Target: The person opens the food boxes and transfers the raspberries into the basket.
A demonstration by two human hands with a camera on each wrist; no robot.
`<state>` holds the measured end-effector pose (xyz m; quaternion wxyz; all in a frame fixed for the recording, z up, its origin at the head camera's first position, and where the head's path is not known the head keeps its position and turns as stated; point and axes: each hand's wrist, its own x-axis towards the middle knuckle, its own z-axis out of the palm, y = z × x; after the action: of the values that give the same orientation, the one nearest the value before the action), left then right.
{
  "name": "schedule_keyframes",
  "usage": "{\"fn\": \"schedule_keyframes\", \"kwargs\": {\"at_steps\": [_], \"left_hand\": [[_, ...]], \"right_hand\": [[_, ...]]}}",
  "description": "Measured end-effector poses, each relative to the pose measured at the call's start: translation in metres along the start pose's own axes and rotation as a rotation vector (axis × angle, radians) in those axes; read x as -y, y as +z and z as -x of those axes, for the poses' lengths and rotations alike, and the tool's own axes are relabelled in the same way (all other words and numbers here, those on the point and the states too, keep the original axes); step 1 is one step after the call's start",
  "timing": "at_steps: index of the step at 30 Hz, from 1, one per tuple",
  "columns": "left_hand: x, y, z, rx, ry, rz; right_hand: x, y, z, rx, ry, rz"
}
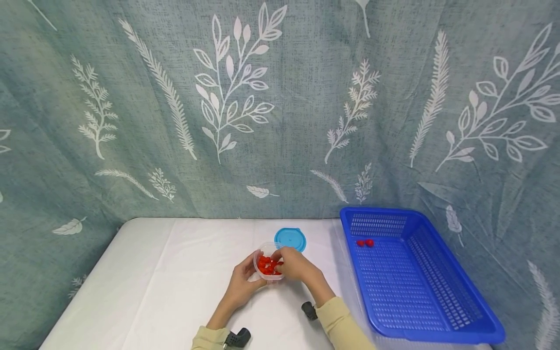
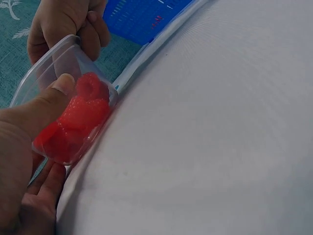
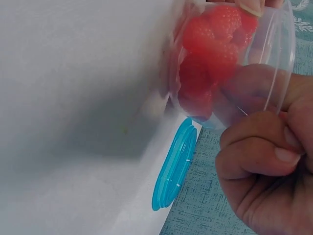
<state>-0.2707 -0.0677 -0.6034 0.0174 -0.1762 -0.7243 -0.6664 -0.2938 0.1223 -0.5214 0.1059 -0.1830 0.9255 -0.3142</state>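
A clear plastic container (image 1: 269, 277) of red raspberries (image 1: 264, 262) stands on the white table. My left hand (image 1: 241, 285) grips its left side, the thumb (image 2: 46, 105) along the near wall in the left wrist view and other fingers under or behind it. My right hand (image 1: 297, 266) reaches over the rim from the right. In the right wrist view, fingers of the right hand (image 3: 266, 161) are inside against the raspberries (image 3: 208, 54), while others curl outside the wall. Whether a berry is pinched is not clear.
A round blue lid (image 1: 290, 239) lies just behind the container. At the right is a large blue basket (image 1: 404, 287) with raspberries (image 1: 369, 242) near its back left corner. The white table (image 1: 175, 272) ends at a patterned green curtain (image 1: 280, 184).
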Motion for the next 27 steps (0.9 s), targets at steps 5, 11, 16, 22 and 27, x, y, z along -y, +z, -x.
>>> {"fn": "schedule_keyframes", "kwargs": {"at_steps": [5,11,16,22,27], "left_hand": [[0.003,0.001,0.0,-0.006,0.005,-0.013],[0.004,0.001,0.0,-0.01,0.017,-0.016],[0.003,0.001,0.001,-0.014,0.02,-0.022],[0.001,0.001,0.001,-0.015,0.024,-0.023],[0.002,0.001,0.0,-0.015,0.013,-0.025]], "right_hand": [[0.002,0.0,0.001,-0.001,0.016,0.0],[0.003,-0.001,0.0,-0.02,-0.001,-0.021],[0.0,-0.002,-0.001,-0.024,-0.046,-0.061],[-0.008,-0.002,-0.002,-0.014,-0.09,-0.085],[-0.01,-0.004,-0.001,-0.007,-0.115,-0.097]]}}
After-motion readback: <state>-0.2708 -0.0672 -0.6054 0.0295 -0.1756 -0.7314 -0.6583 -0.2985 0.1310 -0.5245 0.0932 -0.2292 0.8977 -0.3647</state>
